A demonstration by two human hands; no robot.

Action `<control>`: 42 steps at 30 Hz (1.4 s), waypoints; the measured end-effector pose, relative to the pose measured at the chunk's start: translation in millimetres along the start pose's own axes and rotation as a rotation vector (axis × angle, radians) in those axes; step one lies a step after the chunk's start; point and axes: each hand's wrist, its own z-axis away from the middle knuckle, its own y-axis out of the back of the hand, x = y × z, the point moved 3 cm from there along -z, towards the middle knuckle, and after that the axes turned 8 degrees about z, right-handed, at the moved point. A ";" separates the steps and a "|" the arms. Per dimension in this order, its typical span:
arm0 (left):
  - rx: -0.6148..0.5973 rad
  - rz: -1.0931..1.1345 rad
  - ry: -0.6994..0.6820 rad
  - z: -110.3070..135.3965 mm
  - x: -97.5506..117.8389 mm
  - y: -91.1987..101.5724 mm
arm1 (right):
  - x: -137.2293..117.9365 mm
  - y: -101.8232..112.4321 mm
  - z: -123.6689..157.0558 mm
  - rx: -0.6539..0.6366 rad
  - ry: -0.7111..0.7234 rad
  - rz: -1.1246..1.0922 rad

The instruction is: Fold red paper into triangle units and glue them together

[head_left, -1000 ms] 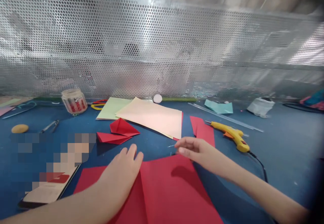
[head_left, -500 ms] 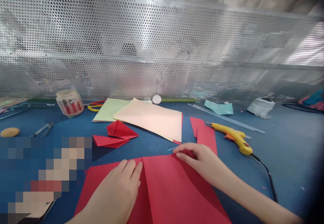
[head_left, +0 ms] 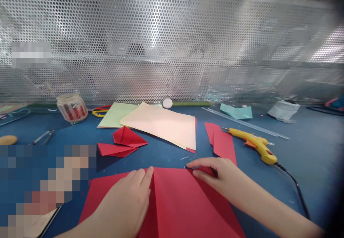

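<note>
A large red paper sheet (head_left: 177, 202) lies in front of me on the blue table (head_left: 309, 159), with a crease running down its middle. My left hand (head_left: 129, 202) lies flat on the sheet's left half, fingers stretched out along the crease. My right hand (head_left: 215, 175) rests at the sheet's top right corner, its fingers curled and pinching the paper's edge there.
Two folded red pieces (head_left: 122, 143), cream (head_left: 163, 123) and green (head_left: 115, 114) sheets and a red strip (head_left: 221, 143) lie beyond. A yellow glue gun (head_left: 255, 144) with its cord sits right. A jar (head_left: 72, 107), scissors (head_left: 100, 110), a white ball (head_left: 167, 103) and a perforated metal screen (head_left: 172, 51) stand behind.
My right hand has come down from hovering above the sheet onto its top right corner and taken hold of the edge. My left hand has stayed flat on the paper.
</note>
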 end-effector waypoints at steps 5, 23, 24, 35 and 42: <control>0.045 0.031 -0.017 1.4 -2.9 -6.2 | 2.6 1.5 -0.2 -0.026 -0.002 0.013; 0.307 -0.064 -0.101 17.6 0.2 -29.4 | 5.3 4.2 -2.0 -0.015 0.013 0.014; 0.331 -0.068 -0.107 20.0 0.0 -30.9 | 5.3 4.2 -2.1 -0.011 0.012 0.012; 0.373 0.191 -0.148 20.4 -7.0 -37.1 | 13.0 3.0 -6.1 0.114 -0.090 0.066; 0.444 0.206 -0.148 14.0 -13.3 -40.9 | 15.0 3.3 -5.7 0.130 -0.093 0.075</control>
